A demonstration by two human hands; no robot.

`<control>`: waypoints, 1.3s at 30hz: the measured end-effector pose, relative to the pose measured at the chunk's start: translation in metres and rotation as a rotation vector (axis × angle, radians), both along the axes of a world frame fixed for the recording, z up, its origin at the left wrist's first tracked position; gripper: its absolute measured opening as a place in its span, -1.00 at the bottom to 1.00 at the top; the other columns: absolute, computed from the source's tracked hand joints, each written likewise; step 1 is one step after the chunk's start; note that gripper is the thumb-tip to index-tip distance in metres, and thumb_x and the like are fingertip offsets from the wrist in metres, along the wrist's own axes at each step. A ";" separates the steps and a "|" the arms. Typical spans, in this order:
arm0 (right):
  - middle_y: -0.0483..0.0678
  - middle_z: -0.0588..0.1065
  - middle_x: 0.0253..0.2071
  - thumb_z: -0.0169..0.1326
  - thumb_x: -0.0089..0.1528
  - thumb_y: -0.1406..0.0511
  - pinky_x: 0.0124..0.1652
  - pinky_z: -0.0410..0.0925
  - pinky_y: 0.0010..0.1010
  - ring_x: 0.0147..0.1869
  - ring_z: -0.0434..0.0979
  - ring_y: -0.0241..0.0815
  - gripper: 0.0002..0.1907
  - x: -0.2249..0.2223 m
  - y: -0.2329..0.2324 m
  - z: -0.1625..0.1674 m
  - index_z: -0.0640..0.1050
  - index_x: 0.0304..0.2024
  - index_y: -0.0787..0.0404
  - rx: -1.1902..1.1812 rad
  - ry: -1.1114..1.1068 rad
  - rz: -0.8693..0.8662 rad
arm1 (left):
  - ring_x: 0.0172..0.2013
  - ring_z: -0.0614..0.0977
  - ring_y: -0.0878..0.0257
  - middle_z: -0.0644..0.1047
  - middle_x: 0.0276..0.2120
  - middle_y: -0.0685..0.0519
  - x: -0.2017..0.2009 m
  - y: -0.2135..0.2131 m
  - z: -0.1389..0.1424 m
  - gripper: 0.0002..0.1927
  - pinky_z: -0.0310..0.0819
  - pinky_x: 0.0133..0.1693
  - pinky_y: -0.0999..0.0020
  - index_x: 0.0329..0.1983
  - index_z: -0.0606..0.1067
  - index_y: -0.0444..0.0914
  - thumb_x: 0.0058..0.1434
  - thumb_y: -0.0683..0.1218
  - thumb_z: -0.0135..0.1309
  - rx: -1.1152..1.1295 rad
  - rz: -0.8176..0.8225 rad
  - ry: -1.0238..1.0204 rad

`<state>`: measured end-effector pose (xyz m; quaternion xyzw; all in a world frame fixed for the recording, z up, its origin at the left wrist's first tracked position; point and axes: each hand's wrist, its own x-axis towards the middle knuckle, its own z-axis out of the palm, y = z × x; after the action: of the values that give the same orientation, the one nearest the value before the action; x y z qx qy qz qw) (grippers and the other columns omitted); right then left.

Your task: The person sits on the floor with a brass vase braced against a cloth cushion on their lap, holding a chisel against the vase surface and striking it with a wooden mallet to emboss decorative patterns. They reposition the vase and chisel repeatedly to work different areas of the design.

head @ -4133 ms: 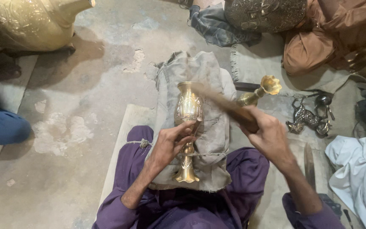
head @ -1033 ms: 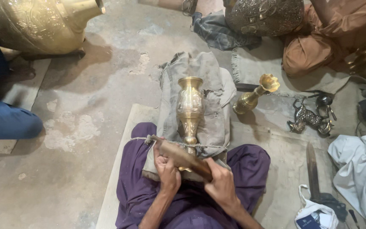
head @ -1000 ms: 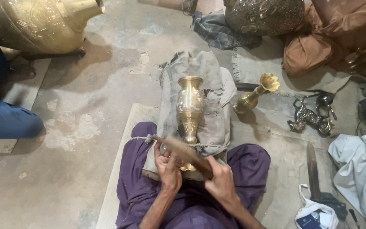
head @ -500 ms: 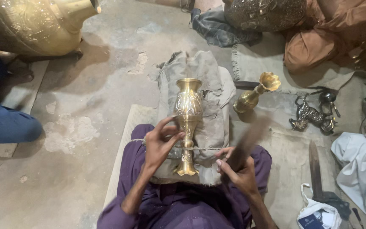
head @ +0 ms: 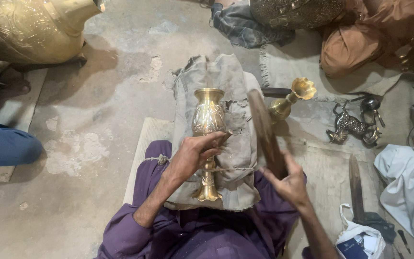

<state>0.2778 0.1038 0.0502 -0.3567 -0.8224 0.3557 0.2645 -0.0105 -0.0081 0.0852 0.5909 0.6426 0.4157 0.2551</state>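
Brass vase (head: 208, 120), engraved, lies on a padded grey cloth bundle (head: 235, 96) across the person's lap, mouth pointing away, flared foot near the bundle's near edge. Long axis runs straight away from the body. Left hand (head: 192, 156) is closed round the narrow stem just under the belly, thumb & fingers wrapped, w/ what looks like a small punch or chisel tip poking out past the fingers toward the right, though it's too small to be sure. Right hand (head: 291, 184) grips the lower end of a dark wooden mallet (head: 264, 132), blurred, raised just right of the vase, its length about parallel to the vase axis. Left hand is on the vase; right is just beside it, not touching. Nothing sits between mallet & vase except the bundle's torn right edge.

Around: smaller brass trumpet vase (head: 291, 98) tipped over on the floor off the bundle's far right corner; metal horse figurine (head: 346, 127) further right; long dark file or blade (head: 355, 189) on the mat by the right knee; white cloth (head: 408, 187) at the right edge; big brass vessel (head: 29, 29) top left; another person's blue-clad leg (head: 3, 144) at left, well apart.
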 end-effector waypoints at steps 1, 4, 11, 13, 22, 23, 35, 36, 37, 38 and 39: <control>0.03 0.65 -0.19 0.32 0.15 0.32 -0.10 0.53 -0.32 -0.17 0.70 -0.18 -0.40 -0.001 0.005 0.005 0.45 0.21 0.26 -0.038 0.033 0.021 | -0.28 0.78 0.22 0.71 -0.23 -0.02 0.000 0.000 0.000 -0.50 0.68 -0.25 0.26 0.23 0.50 -0.12 0.19 -0.16 0.25 -0.005 0.003 0.011; 0.08 0.64 -0.07 0.29 0.18 0.32 -0.01 0.54 -0.28 -0.06 0.69 -0.16 -0.37 -0.002 0.015 0.021 0.41 0.28 0.25 -0.017 0.078 0.024 | -0.26 0.78 0.18 0.70 -0.20 -0.04 0.001 -0.001 0.000 -0.50 0.68 -0.25 0.25 0.22 0.50 -0.14 0.18 -0.16 0.27 0.018 0.001 0.030; -0.12 0.62 0.00 0.16 0.18 0.38 -0.20 0.58 -0.34 -0.25 0.68 -0.14 -0.16 0.001 0.031 0.056 0.23 0.46 -0.28 0.152 -0.712 0.018 | -0.15 0.76 0.12 0.68 -0.10 -0.10 0.002 0.001 -0.008 -0.48 0.70 -0.17 0.25 0.21 0.48 -0.20 0.16 -0.19 0.28 0.193 -0.006 0.064; -0.05 0.60 0.02 0.15 0.10 0.42 -0.18 0.55 -0.26 -0.21 0.66 -0.09 -0.11 0.000 0.030 0.060 0.26 0.44 -0.26 0.269 -0.482 -0.006 | -0.20 0.76 0.12 0.69 -0.17 -0.08 0.003 -0.001 -0.009 -0.48 0.68 -0.21 0.22 0.21 0.50 -0.18 0.15 -0.18 0.28 0.102 0.033 0.073; -0.02 0.59 -0.03 0.12 0.10 0.45 -0.07 0.52 -0.24 -0.09 0.66 -0.09 -0.10 0.001 0.029 0.061 0.23 0.46 -0.17 0.228 -0.262 0.042 | -0.30 0.76 0.20 0.70 -0.25 -0.02 0.004 -0.004 -0.012 -0.44 0.69 -0.24 0.25 0.25 0.47 -0.13 0.16 -0.15 0.27 0.031 0.060 0.035; 0.02 0.57 -0.01 0.11 0.10 0.46 -0.01 0.50 -0.22 -0.03 0.66 -0.06 -0.10 0.000 0.029 0.061 0.21 0.49 -0.10 0.173 -0.127 0.082 | -0.30 0.76 0.20 0.70 -0.26 -0.02 0.004 -0.004 -0.012 -0.45 0.68 -0.25 0.26 0.25 0.48 -0.12 0.16 -0.15 0.28 0.028 0.062 0.032; -0.11 0.62 -0.16 0.17 0.11 0.43 -0.16 0.51 -0.21 -0.18 0.66 -0.12 -0.20 -0.005 0.031 0.077 0.37 0.37 -0.27 0.361 -0.638 -0.060 | -0.31 0.76 0.24 0.71 -0.25 0.00 0.004 -0.004 -0.014 -0.44 0.69 -0.25 0.31 0.27 0.47 -0.12 0.17 -0.18 0.26 0.043 0.048 0.006; -0.11 0.61 -0.18 0.16 0.14 0.42 -0.14 0.51 -0.23 -0.17 0.66 -0.14 -0.23 -0.006 0.031 0.076 0.34 0.37 -0.23 0.239 -0.457 -0.049 | -0.31 0.76 0.24 0.71 -0.25 0.00 0.004 -0.005 -0.014 -0.44 0.69 -0.25 0.30 0.26 0.48 -0.12 0.16 -0.17 0.28 0.056 0.052 0.001; -0.11 0.60 -0.20 0.16 0.16 0.41 -0.12 0.52 -0.26 -0.16 0.66 -0.17 -0.25 -0.007 0.031 0.075 0.31 0.38 -0.18 0.116 -0.276 -0.036 | -0.30 0.75 0.23 0.70 -0.25 0.00 0.004 -0.005 -0.014 -0.44 0.68 -0.25 0.30 0.26 0.48 -0.13 0.16 -0.17 0.29 0.068 0.058 -0.005; -0.11 0.58 -0.23 0.16 0.19 0.40 -0.10 0.52 -0.28 -0.15 0.67 -0.19 -0.27 -0.008 0.031 0.074 0.29 0.38 -0.13 -0.009 -0.095 -0.023 | -0.30 0.75 0.23 0.70 -0.25 -0.01 0.004 -0.006 -0.014 -0.44 0.68 -0.25 0.29 0.25 0.48 -0.14 0.15 -0.17 0.30 0.078 0.061 -0.010; -0.13 0.60 -0.20 0.16 0.15 0.43 -0.11 0.52 -0.27 -0.15 0.66 -0.18 -0.24 -0.007 0.031 0.074 0.32 0.37 -0.17 0.119 -0.298 -0.023 | -0.30 0.75 0.23 0.70 -0.25 0.00 0.004 -0.006 -0.015 -0.43 0.69 -0.24 0.30 0.26 0.47 -0.14 0.16 -0.17 0.29 0.080 0.060 -0.013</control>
<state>0.2704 0.1344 0.1241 -0.3985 -0.8680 0.2463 0.1645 -0.0069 -0.0145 0.0701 0.5785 0.6411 0.4523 0.2231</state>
